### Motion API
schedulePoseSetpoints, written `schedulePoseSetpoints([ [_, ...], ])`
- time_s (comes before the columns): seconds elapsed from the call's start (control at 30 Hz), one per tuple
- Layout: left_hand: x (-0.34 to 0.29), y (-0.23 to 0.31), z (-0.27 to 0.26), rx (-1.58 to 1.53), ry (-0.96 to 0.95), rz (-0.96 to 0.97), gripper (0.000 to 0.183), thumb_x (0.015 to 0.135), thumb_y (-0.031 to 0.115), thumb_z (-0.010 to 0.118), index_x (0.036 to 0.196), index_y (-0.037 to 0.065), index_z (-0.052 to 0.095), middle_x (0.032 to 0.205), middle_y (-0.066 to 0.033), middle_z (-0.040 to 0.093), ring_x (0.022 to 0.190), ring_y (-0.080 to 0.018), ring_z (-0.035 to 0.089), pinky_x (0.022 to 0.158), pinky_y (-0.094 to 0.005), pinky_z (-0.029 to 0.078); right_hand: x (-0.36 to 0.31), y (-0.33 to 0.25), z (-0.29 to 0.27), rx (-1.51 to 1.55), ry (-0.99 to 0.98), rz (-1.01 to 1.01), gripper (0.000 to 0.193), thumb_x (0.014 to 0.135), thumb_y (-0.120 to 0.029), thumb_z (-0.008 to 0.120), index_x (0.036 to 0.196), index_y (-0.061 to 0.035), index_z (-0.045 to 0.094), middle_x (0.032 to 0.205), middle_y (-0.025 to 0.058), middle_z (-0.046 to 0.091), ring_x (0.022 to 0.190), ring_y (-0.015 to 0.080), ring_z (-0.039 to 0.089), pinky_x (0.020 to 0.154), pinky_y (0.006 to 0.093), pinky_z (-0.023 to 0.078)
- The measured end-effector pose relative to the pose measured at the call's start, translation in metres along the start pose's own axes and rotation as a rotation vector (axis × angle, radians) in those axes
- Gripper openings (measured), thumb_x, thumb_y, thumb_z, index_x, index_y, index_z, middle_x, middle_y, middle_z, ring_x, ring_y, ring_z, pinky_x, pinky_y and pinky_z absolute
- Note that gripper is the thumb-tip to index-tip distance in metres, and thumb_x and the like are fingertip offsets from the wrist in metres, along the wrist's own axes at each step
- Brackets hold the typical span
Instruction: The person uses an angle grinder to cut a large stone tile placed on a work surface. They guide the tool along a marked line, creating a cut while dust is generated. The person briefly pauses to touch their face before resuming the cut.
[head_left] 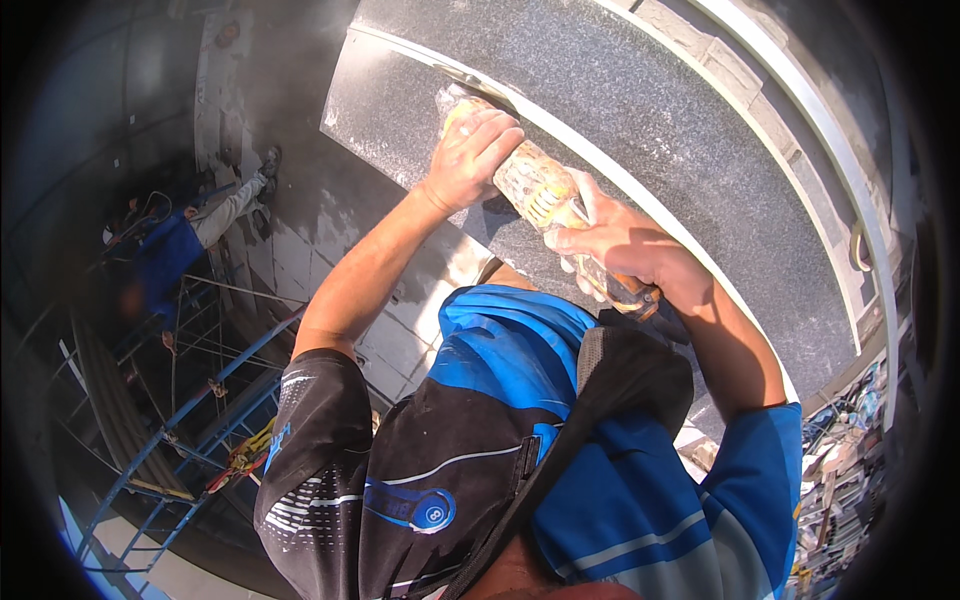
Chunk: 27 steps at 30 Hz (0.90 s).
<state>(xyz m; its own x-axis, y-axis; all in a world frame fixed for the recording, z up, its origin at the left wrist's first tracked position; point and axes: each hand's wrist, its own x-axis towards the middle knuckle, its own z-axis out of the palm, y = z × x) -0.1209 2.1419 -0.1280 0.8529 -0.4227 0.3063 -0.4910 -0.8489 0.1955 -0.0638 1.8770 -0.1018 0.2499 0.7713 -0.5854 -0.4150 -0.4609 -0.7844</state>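
Both my hands hold a dusty yellow angle grinder (pixel 538 185) over a speckled dark grey stone slab (pixel 640 95). My left hand (pixel 468 158) is wrapped round its front part, close behind the disc end. My right hand (pixel 625 240) grips the rear of the body, near the orange-and-black base. The grinder's disc (pixel 470 82) lies along a long pale line that runs across the slab; whether its edge is in the stone I cannot tell. White dust coats the tool and parts of the slab.
Blue scaffolding (pixel 190 410) with planks and ropes stands at the left. Another person in blue (pixel 168 250) is beyond it, beside a dusty haze. A pale rail (pixel 840 130) curves past the slab's far side. Piled rubble (pixel 850 470) lies at the lower right.
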Motion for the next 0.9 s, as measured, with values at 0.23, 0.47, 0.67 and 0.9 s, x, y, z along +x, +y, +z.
schedulePoseSetpoints([
  [0.23,0.002,0.004,0.001,-0.027,0.014,0.007,0.057,0.064,0.024,0.082,0.115,0.005,0.065,0.116,-0.0112,0.065,0.113,-0.0312,0.063,0.097,-0.0432,0.048,-0.008,0.001,-0.001,0.09,-0.002,-0.072,0.085,0.092,-0.021,0.073,0.16,-0.0049,0.024,0.132,0.0188,0.061,0.116,0.0232,0.059,0.099,0.0374,0.046],
  [0.47,0.0,0.008,0.004,-0.021,-0.003,-0.002,0.06,0.061,0.024,0.083,0.116,0.006,0.065,0.117,-0.0111,0.065,0.114,-0.0315,0.063,0.098,-0.0439,0.047,-0.018,-0.01,-0.006,0.107,-0.061,-0.014,0.092,0.087,-0.027,0.074,0.158,0.0008,0.022,0.136,0.0262,0.058,0.126,0.0309,0.055,0.107,0.0386,0.04],
  [0.67,0.001,0.009,0.002,-0.02,-0.014,-0.009,0.061,0.061,0.024,0.083,0.116,0.007,0.066,0.118,-0.0114,0.065,0.115,-0.032,0.063,0.099,-0.0448,0.047,-0.015,-0.003,-0.004,0.134,-0.052,-0.025,0.092,0.088,-0.028,0.074,0.158,0.0011,0.021,0.135,0.0271,0.058,0.125,0.032,0.056,0.106,0.0391,0.042],
  [0.9,-0.003,-0.003,0.005,-0.048,-0.007,-0.014,0.058,0.065,0.024,0.081,0.117,0.005,0.065,0.118,-0.0118,0.065,0.115,-0.0328,0.062,0.1,-0.0449,0.047,0.006,0.009,0.0,0.135,-0.092,-0.017,0.094,0.089,-0.029,0.074,0.158,0.0025,0.017,0.135,0.0272,0.059,0.125,0.0316,0.057,0.106,0.038,0.043],
])
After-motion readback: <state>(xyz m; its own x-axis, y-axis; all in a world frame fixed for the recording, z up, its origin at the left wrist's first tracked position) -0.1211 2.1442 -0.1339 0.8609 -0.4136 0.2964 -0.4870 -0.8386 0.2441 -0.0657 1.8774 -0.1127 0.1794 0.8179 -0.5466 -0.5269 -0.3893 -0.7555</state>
